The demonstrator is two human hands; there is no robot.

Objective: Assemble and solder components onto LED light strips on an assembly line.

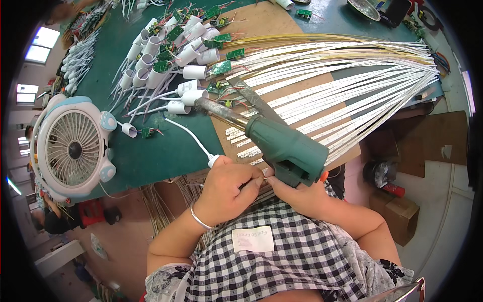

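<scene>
My left hand (229,189) is closed near the table's front edge. From its fist sticks a white plastic cap with a white cord (193,136), which runs back over the table. Its thumb and forefinger are pinched near my right thumb, on something too small to make out. My right hand (302,199) is wrapped around the handle of a green soldering gun (287,146). The gun's metal barrel (221,111) points to the far left, over the ends of white LED strips (312,103). Beside the barrel lie white cylindrical lamp housings (191,96) with small green circuit boards (221,67).
A white and blue fan (75,149) stands at the left table edge. Brown board (269,17) lies under the strips on the green tabletop (146,168). A metal dish (364,9) is at the far right. A cardboard box (395,216) stands on the floor at right.
</scene>
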